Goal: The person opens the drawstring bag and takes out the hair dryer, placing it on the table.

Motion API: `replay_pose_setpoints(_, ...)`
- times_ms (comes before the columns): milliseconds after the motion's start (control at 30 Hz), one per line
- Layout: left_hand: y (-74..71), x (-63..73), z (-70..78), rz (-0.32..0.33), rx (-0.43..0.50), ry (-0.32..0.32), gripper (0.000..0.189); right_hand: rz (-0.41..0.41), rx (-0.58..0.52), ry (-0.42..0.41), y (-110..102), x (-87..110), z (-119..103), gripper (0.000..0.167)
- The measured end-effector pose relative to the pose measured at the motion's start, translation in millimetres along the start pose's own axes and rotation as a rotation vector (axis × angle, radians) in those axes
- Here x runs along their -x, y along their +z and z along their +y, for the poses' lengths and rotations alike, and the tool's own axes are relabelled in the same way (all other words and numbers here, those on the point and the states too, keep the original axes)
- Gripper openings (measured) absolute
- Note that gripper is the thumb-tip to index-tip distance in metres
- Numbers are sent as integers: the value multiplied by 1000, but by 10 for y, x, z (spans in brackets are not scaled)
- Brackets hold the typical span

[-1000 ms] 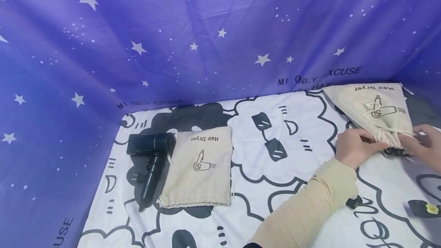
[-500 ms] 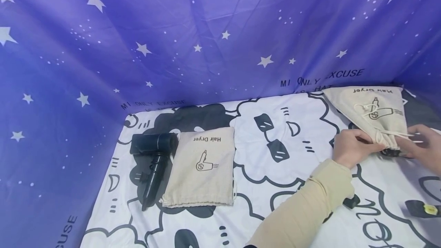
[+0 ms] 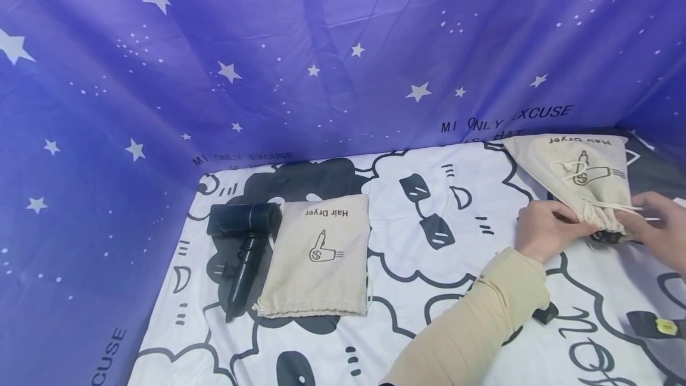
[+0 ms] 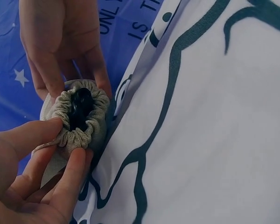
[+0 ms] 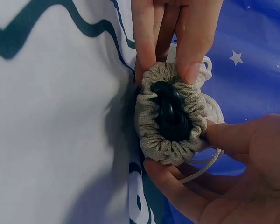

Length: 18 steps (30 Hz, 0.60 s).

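A cream drawstring bag (image 3: 557, 165) printed "Hair Dryer" lies at the right in the head view, its gathered mouth towards me. My left hand (image 3: 546, 230) pinches the mouth's left side between thumb and fingers. On the opposite side, my right hand (image 3: 659, 228) pinches the gathered cloth. Both wrist views look into the ruffled opening (image 4: 99, 109), which is drawn narrow but not closed. Inside shows a glossy black coiled thing (image 5: 170, 109), perhaps a cord; the rest is hidden by the cloth. A loose white drawcord (image 5: 200, 172) loops beside my right fingers.
A black hair dryer (image 3: 246, 255) lies at the left, beside a second flat cream bag (image 3: 316, 273) with the same print. A cartoon-printed white cloth (image 3: 391, 267) covers the surface. Behind it hangs a purple star-patterned curtain (image 3: 332, 106).
The head view has shifted slightly, so everything at the left sits a little further right. Both hands keep their hold on the bag's mouth, with barely any movement.
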<state>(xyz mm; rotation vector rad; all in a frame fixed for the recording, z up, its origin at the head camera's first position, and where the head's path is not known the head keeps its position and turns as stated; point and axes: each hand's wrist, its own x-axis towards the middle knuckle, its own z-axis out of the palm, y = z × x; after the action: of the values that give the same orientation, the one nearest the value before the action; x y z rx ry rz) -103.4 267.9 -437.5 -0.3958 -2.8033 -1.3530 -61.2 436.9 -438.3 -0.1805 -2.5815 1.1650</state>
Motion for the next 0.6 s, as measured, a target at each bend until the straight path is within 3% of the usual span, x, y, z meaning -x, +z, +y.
replay_pose_setpoints(100,-27,7,-18,3,8,-1,18,-14,45,23,16,3,-23,13)
replay_pose_setpoints(233,-67,19,-40,15,2,17,18,-7,41,25,44,-9,54,8)
replay_pose_setpoints(367,-95,32,-62,17,5,17,18,7,-76,-12,67,8,0,39)
replay_pose_setpoints(500,-111,49,-82,13,8,2,18,7,-150,-44,91,39,-106,49)
replay_pose_setpoints(600,-122,66,-92,17,3,-1,18,25,-143,-68,116,50,-79,49)
